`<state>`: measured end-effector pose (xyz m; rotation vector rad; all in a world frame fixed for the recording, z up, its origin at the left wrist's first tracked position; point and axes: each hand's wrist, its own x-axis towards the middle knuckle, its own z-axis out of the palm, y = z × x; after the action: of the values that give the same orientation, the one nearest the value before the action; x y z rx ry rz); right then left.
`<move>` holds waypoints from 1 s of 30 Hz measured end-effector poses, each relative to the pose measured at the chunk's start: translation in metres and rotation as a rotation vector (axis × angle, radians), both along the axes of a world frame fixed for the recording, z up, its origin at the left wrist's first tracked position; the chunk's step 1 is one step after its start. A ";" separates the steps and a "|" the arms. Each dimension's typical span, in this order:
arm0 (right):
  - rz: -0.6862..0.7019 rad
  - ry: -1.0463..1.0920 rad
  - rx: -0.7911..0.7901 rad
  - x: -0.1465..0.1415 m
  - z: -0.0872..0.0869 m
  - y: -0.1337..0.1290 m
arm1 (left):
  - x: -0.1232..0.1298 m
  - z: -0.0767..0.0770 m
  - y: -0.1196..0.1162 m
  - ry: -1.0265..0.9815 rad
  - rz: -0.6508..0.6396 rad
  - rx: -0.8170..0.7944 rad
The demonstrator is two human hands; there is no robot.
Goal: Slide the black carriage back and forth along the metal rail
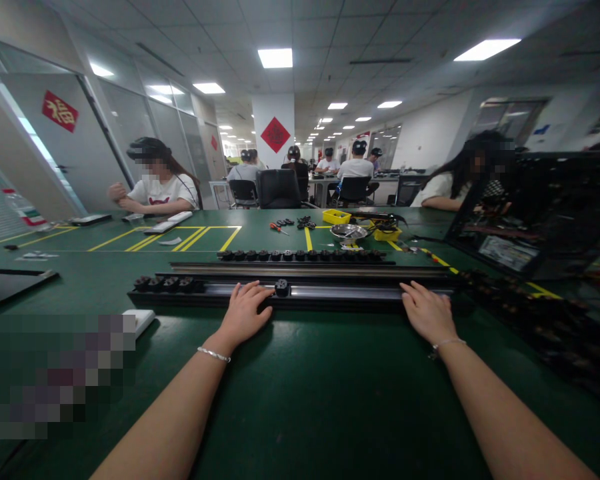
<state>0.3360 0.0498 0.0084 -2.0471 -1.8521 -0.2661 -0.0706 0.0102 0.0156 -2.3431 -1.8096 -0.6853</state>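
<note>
A long black rail [350, 292] with a shiny channel lies crosswise in front of me. My left hand [247, 312] rests on its near edge, fingers stretched out, the fingertips beside a small round black socket-like piece [281, 288] seated in the channel. Whether a finger touches that piece I cannot tell. Farther right, my right hand [427, 312] lies over the rail with its fingers extended and nothing in them. Several similar black pieces [164, 285] sit at the rail's left end. Behind it are another rail [310, 269] and a row of black pieces [300, 256].
Loose black parts [540, 327] are piled at right, near a large black open case [510, 213]. A metal bowl [349, 231], a yellow bin [337, 217] and a screwdriver [280, 229] lie at the back of the green table [325, 400]. Co-workers sit on both sides.
</note>
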 end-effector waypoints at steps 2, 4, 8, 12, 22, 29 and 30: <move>0.002 -0.003 0.002 0.000 0.000 0.000 | 0.000 0.000 0.000 0.007 -0.010 0.004; 0.004 -0.005 0.006 -0.001 0.000 0.000 | 0.001 0.000 0.000 0.012 -0.017 0.002; 0.000 -0.020 0.025 0.000 -0.002 0.002 | 0.004 0.000 -0.001 0.015 -0.013 -0.018; 0.008 -0.020 0.031 0.001 -0.003 0.002 | 0.005 0.000 -0.002 0.026 -0.010 -0.032; -0.004 0.015 -0.002 -0.002 0.001 0.000 | 0.013 0.001 -0.003 0.032 -0.023 0.006; 0.003 -0.001 0.006 -0.002 0.003 -0.001 | 0.016 0.000 -0.004 0.036 -0.044 -0.012; 0.002 -0.002 0.008 -0.002 0.002 0.000 | 0.016 -0.001 -0.004 0.035 -0.048 -0.015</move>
<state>0.3340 0.0494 0.0108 -2.0396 -1.8514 -0.2744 -0.0546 0.0061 0.0149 -2.4000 -1.7557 -0.6343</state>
